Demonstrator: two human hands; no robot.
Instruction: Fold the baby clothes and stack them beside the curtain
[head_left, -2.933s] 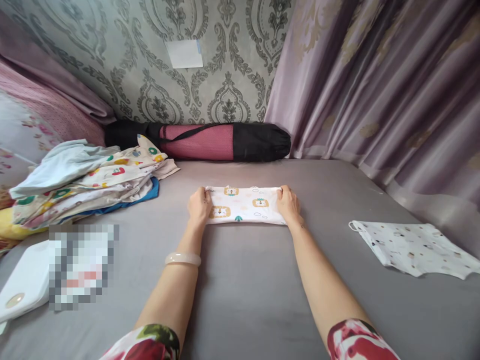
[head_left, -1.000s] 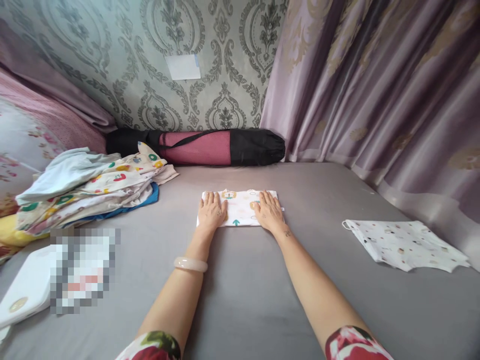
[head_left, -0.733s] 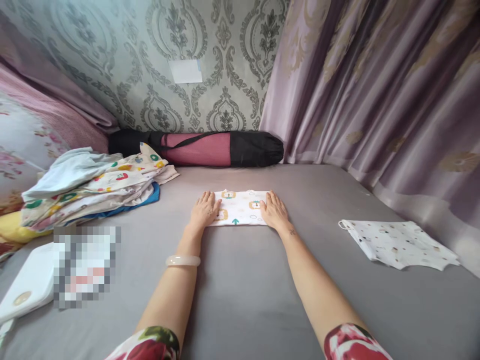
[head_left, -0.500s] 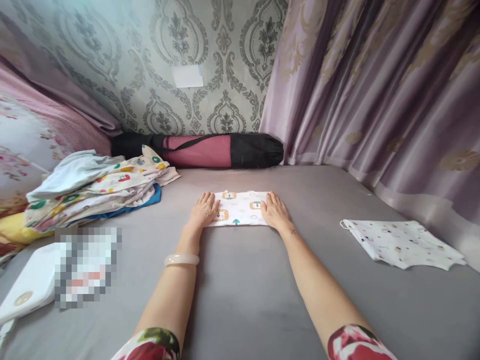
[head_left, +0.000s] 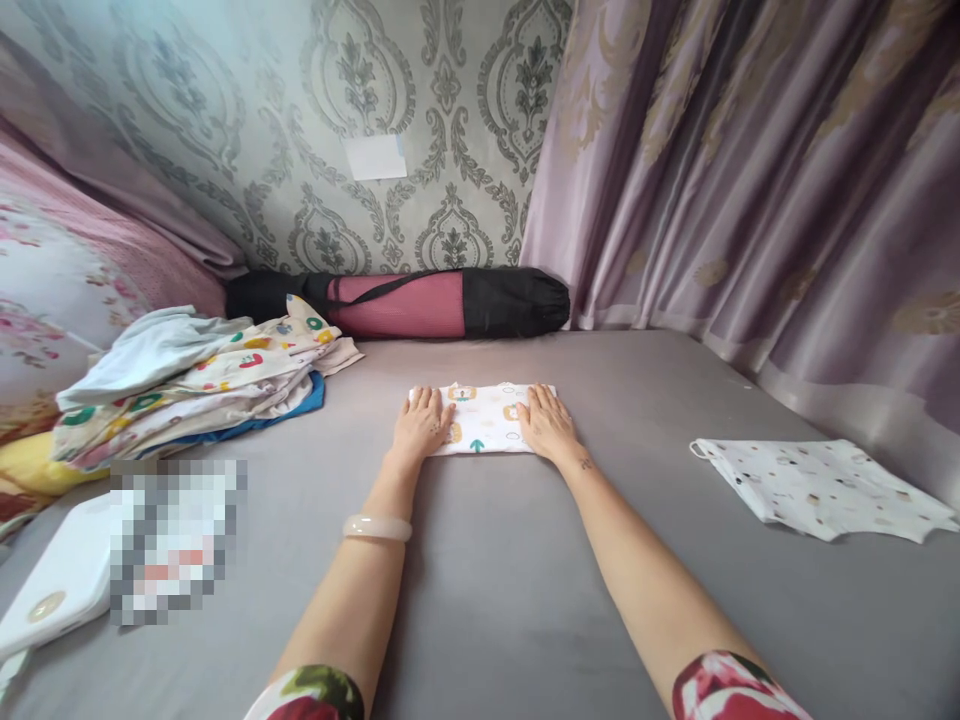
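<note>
A folded white cloth (head_left: 486, 420) printed with lion faces and a green arrow lies flat on the grey sheet (head_left: 495, 570); it looks like a small garment, though its kind is hard to tell. My left hand (head_left: 424, 420) rests flat on its left end, fingers stretched forward. On its right end lies my right hand (head_left: 545, 420), palm down with the fingers extended. Both hands are open and press on the cloth without gripping it. A pale bangle (head_left: 377, 528) circles my left forearm.
To the left sits a heap of clothes (head_left: 202, 375), with a white device (head_left: 64, 570) and a blurred object (head_left: 180, 540) in front. A spotted white garment (head_left: 825, 485) lies at right. A pink and black rolled bag (head_left: 405, 303) lies along the wall, beside a purple curtain (head_left: 720, 200).
My left hand has slid inward to the right, baring the cloth's left corner. My right hand has shifted slightly left. The whole view has moved a little.
</note>
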